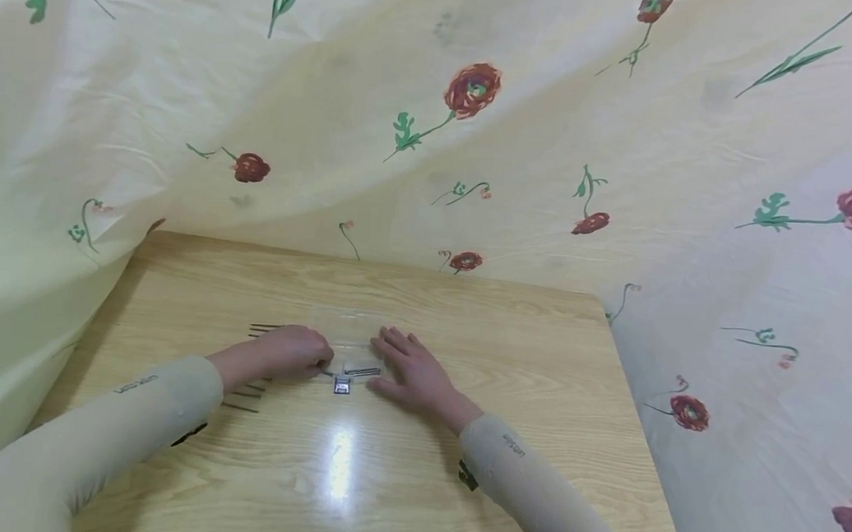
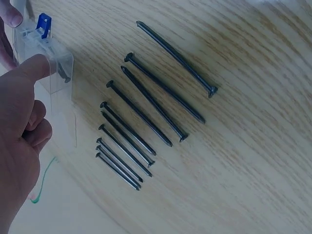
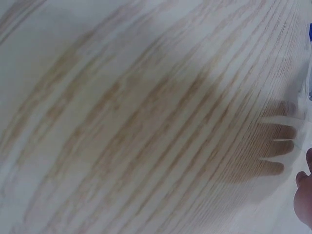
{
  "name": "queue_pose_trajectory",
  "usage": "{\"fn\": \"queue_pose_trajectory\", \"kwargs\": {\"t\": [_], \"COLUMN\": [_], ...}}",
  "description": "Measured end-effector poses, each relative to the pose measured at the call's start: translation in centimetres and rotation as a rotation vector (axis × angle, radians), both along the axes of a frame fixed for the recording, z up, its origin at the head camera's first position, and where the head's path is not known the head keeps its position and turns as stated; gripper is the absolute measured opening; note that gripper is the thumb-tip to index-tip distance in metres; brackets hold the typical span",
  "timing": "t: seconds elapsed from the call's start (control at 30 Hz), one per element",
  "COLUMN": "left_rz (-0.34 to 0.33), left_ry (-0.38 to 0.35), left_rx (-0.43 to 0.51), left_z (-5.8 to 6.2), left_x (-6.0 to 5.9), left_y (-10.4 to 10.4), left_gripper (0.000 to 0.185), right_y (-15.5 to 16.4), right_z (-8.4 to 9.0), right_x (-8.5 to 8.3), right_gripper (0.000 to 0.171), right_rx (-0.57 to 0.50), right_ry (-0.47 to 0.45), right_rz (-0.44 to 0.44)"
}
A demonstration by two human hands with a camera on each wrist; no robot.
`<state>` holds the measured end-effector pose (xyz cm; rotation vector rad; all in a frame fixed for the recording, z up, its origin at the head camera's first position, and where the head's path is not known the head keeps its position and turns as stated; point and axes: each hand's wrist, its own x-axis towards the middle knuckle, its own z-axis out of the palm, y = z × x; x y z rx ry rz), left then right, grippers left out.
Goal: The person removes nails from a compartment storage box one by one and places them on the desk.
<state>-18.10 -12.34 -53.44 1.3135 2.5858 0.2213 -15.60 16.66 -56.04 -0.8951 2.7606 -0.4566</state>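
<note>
- Pinching a clear plastic box (image 2: 48, 63) with my left hand (image 1: 294, 352), thumb pressed to its wall, other fingers curled; a blue clasp tops it.
- Resting flat beside it, my right hand (image 1: 414, 374) lies with fingers spread on the wooden table (image 1: 510, 338).
- Lying just outside my left grip: a row of dark steel nails (image 2: 146, 117), slim, round-headed, graded short to long.
- Risk, as I judge it: smooth plastic may slip on the glossy wood grain, and a nudge from my wrist could scatter the nails.
</note>
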Motion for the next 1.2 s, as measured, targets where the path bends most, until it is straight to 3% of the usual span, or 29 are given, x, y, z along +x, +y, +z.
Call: {"fn": "queue_pose_trajectory", "kwargs": {"t": [0.23,0.43,0.7,0.97,1.2], "left_rz": [0.032,0.115,0.088,0.13,0.15], "left_ry": [-0.069,-0.125,-0.099,-0.075,-0.069], "left_rx": [0.043,0.102,0.157,0.141,0.117], "left_z": [0.3,2.0,4.2,5.4,5.0], "left_x": [-0.4,-0.7,-0.5,0.5,2.1], "left_y": [-0.6,-1.4,-2.1,-4.4,-7.2], "left_gripper": [0.011,0.01,0.007,0.009,0.015], "right_y": [-0.1,-0.1,0.0,0.1,0.1], "right_z": [-0.2,-0.2,-0.3,-0.4,-0.3], "right_x": [-0.2,-0.4,-0.3,-0.2,-0.3], "right_gripper": [0.077,0.077,0.078,0.078,0.079], "right_rx": [-0.001,-0.012,0.005,0.003,0.002], "right_ry": [0.02,0.025,0.006,0.004,0.013], "right_rz": [0.005,0.007,0.0,0.004,0.016]}}
